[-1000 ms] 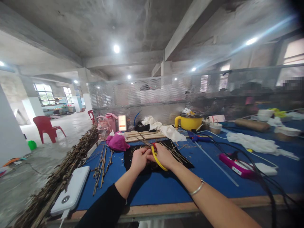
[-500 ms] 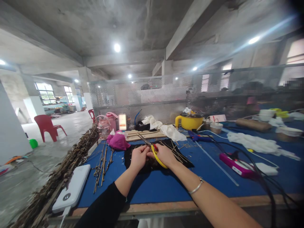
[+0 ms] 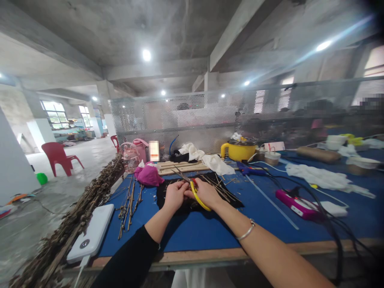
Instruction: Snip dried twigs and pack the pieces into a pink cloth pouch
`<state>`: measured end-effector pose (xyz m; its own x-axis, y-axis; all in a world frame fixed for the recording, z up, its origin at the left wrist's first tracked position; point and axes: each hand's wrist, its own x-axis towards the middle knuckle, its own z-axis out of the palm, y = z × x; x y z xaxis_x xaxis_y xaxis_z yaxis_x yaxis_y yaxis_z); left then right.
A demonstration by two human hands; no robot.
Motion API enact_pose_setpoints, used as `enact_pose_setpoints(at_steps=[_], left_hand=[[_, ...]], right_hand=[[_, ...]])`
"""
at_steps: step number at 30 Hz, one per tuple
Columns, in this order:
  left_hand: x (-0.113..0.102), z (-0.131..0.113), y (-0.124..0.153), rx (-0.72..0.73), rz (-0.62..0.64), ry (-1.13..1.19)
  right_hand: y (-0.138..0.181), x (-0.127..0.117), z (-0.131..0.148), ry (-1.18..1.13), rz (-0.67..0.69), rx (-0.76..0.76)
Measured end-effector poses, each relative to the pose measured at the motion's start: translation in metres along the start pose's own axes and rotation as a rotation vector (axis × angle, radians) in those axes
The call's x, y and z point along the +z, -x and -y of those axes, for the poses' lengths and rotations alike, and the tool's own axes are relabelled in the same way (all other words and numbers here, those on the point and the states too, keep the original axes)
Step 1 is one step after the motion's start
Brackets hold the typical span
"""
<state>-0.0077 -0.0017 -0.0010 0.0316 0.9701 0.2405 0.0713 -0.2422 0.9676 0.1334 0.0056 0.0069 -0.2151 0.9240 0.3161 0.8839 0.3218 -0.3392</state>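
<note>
Yellow-handled scissors (image 3: 195, 195) gripped in right hand (image 3: 207, 194), blades pointed away | left hand (image 3: 174, 197) pinched just beside, contents cannot be told | black cloth (image 3: 161, 197) spread beneath both

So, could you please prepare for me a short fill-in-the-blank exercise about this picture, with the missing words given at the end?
1. The right hand holds a pair of yellow-handled ____.
2. The colour of the cloth beneath the left hand is ____.
3. The bracelet is worn on the ____ arm.
4. The colour of the pot towards the back of the table is ____.

Missing words: scissors; black; right; yellow.
</note>
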Motion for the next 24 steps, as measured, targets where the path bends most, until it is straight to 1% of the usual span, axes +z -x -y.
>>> enact_pose_setpoints(at_steps=[10, 15, 19, 24], left_hand=[[-0.0045, 0.0043, -0.0028, 0.036, -0.032, -0.047], [-0.0053, 0.0049, -0.004, 0.085, -0.06, -0.114], [-0.0046, 0.0052, -0.0041, 0.044, -0.037, -0.089], [-0.0024, 0.0027, -0.0026, 0.008, -0.057, -0.041]], right_hand=[[-0.0002, -0.006, 0.0021, 0.065, 0.008, 0.027], [0.0013, -0.0042, 0.0008, 0.013, 0.041, 0.0], [0.0, -0.0029, -0.0006, 0.031, 0.043, -0.017], [-0.0011, -0.0053, -0.0009, 0.021, 0.01, -0.014]])
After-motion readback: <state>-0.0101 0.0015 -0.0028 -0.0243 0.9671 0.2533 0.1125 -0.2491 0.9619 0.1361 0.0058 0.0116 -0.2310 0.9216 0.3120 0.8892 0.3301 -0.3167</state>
